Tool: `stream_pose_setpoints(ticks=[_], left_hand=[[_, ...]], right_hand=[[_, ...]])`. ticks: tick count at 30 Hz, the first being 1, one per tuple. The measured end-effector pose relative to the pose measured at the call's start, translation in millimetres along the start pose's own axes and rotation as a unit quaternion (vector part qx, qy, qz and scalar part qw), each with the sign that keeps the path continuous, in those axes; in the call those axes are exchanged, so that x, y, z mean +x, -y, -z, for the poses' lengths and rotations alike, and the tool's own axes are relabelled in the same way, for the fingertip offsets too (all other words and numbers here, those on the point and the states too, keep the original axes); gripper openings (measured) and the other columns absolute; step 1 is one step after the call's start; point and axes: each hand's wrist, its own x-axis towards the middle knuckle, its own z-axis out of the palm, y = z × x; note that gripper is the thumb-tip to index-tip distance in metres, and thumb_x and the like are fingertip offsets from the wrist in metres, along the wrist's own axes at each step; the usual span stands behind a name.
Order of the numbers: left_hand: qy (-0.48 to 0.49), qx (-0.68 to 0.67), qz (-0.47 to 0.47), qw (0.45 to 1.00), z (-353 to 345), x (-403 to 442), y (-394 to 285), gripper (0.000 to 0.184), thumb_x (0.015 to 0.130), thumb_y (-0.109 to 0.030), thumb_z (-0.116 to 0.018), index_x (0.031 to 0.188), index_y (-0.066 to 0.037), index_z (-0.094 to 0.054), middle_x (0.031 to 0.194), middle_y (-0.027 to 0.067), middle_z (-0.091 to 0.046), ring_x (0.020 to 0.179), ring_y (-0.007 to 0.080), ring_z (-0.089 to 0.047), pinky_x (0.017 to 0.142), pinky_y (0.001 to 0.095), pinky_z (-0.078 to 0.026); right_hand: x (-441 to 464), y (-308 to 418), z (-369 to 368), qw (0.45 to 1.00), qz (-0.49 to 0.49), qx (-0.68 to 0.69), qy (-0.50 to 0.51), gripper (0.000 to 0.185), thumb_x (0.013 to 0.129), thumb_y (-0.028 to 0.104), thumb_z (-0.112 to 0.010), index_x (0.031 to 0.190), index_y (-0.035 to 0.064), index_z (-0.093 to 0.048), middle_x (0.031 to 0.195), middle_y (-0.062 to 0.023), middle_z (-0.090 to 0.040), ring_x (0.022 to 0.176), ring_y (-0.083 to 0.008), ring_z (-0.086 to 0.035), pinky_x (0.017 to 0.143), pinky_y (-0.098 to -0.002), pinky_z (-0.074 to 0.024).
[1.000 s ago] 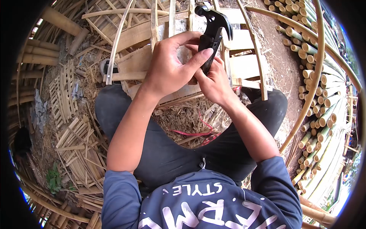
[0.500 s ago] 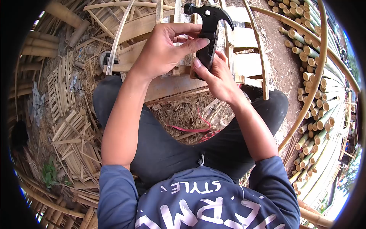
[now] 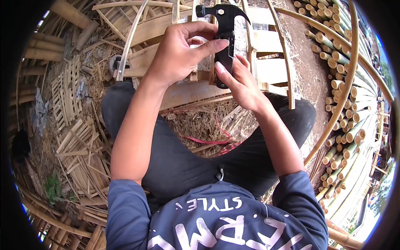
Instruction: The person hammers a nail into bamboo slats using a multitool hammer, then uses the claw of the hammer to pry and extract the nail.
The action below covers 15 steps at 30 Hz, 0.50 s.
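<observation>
A small black hammer multi-tool (image 3: 225, 37) with a claw head is held up in front of me, over the bamboo frame. Its head points away from me, with the striking face at the left and the claw at the right. My left hand (image 3: 178, 53) pinches the upper handle just below the head, thumb on top. Lower down, my right hand (image 3: 243, 85) grips the handle's end, its thumb lying along the side. Both hands partly cover the handle.
Beneath the tool stands a slatted bamboo frame (image 3: 187, 95) with upright strips (image 3: 287, 62). Cut bamboo poles (image 3: 350, 112) are stacked at the right. Bamboo offcuts (image 3: 85, 162) and a woven panel (image 3: 66, 93) lie at the left. A pink ribbon (image 3: 204, 141) lies on shavings between my legs.
The hammer multi-tool has turned slightly, its head shifting a little left and its broad side facing me more. Both hands keep hold; my right hand has shifted slightly.
</observation>
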Motion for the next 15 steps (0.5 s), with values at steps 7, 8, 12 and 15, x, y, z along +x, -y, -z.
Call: stream_pose_setpoints(ticks=[7, 8, 12, 15], left_hand=[[-0.002, 0.012, -0.009, 1.0, 1.0, -1.1, 1.1, 0.029, 0.088, -0.002, -0.081, 0.116, 0.0, -0.072, 0.104, 0.004, -0.075, 0.093, 0.0082, -0.068, 0.086, 0.0262, -0.054], [-0.011, 0.004, -0.014, 1.0, 0.1, -1.0, 1.2, 0.028, 0.086, -0.006, -0.084, 0.111, 0.0, -0.074, 0.101, 0.004, -0.076, 0.091, 0.0087, -0.068, 0.083, 0.0264, -0.054], [-0.031, -0.005, -0.026, 0.999, -1.7, -1.2, 1.3, 0.029, 0.08, -0.015, -0.09, 0.101, -0.001, -0.077, 0.093, 0.0041, -0.076, 0.084, 0.0091, -0.068, 0.076, 0.026, -0.054], [-0.036, -0.01, -0.028, 0.999, -2.6, -1.6, 1.7, 0.031, 0.08, -0.016, -0.091, 0.101, 0.0, -0.076, 0.092, 0.0042, -0.075, 0.082, 0.0083, -0.067, 0.072, 0.025, -0.054]], right_hand=[[0.7, -0.5, -1.5, 1.0, 0.002, -0.015, 0.002, 0.073, 0.103, 0.06, -0.045, 0.154, 0.0074, -0.043, 0.153, -0.0231, -0.049, 0.159, -0.037, -0.015, 0.125, -0.0525, -0.0071], [0.8, -0.5, -1.5, 1.0, 0.003, -0.017, 0.003, 0.073, 0.103, 0.06, -0.044, 0.154, 0.0075, -0.043, 0.153, -0.0231, -0.049, 0.159, -0.0371, -0.015, 0.125, -0.0525, -0.0071], [0.4, 0.3, -1.5, 1.0, 0.006, -0.021, 0.005, 0.074, 0.103, 0.061, -0.043, 0.155, 0.0082, -0.042, 0.155, -0.0226, -0.048, 0.159, -0.0371, -0.015, 0.125, -0.0529, -0.0074], [0.1, 1.0, -1.2, 1.0, 0.008, -0.02, 0.006, 0.074, 0.103, 0.061, -0.044, 0.155, 0.0084, -0.041, 0.156, -0.0218, -0.047, 0.159, -0.0371, -0.016, 0.125, -0.0532, -0.0075]])
